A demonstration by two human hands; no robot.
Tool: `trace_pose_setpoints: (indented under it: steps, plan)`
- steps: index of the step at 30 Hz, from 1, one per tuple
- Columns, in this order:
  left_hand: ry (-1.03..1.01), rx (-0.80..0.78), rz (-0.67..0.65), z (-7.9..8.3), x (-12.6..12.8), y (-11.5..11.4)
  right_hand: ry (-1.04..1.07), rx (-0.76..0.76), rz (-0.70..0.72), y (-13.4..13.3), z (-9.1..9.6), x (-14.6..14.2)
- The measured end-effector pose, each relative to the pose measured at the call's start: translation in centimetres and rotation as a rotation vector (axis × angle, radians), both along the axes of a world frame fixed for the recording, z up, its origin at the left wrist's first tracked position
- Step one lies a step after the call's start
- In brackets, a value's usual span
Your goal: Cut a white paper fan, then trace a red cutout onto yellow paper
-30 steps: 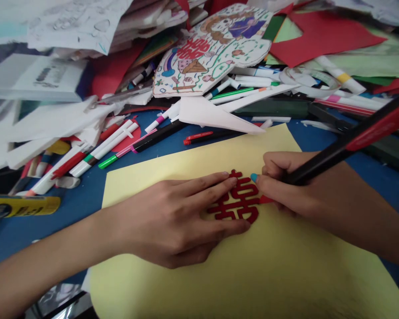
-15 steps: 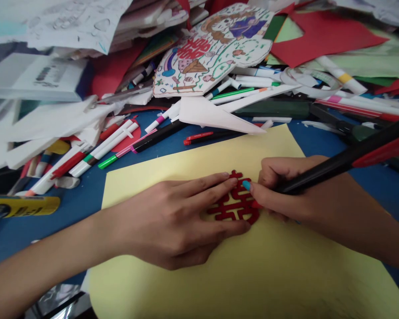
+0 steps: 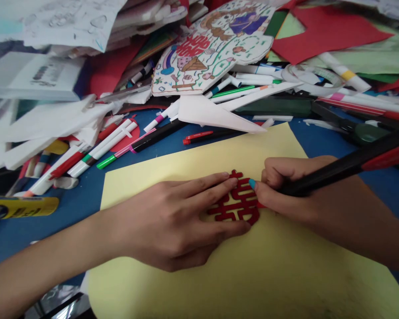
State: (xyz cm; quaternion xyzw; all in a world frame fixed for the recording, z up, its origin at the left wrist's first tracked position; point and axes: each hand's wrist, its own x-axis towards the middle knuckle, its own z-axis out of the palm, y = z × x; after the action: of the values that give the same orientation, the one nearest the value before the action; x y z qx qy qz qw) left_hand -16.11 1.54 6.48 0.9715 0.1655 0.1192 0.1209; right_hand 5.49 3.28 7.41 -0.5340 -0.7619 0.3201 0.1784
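Your left hand [image 3: 166,223] lies open, pressing the one red paper cut-out [image 3: 234,208] flat on the one yellow sheet [image 3: 302,274]. Your right hand [image 3: 286,190] pinches one black marker [image 3: 349,170] in a narrow grip at the cut-out's edge, its tip hidden. This looks like marking around that edge; the next move calls for holding the cut-out still.

Marker [image 3: 339,165] seemingly flatter than before
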Motion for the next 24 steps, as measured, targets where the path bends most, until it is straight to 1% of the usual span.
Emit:
trace_pose_setpoints:
  steps: [6,13,17,19,21,24]
  plan:
    - [-0.002,-0.001,0.005,-0.02,0.02,0.02,0.027,-0.018,0.026,-0.03,0.00,-0.09]
    - [-0.012,0.003,0.004,-0.02,0.03,0.00,0.077,0.004,0.043,-0.18,-0.38,0.10]
    - [-0.006,0.002,0.002,0.03,0.00,0.02,0.146,-0.060,0.053,-0.12,-0.44,0.39]
    - [-0.002,-0.001,0.000,0.04,-0.01,0.03,0.195,-0.111,0.028,-0.08,-0.32,0.51]
    - [-0.004,-0.009,-0.001,0.03,-0.01,0.04,0.235,-0.127,-0.001,-0.13,-0.17,0.53]
    - [-0.029,-0.014,0.000,-0.03,0.03,0.05,0.192,-0.126,0.029,-0.38,0.00,0.36]
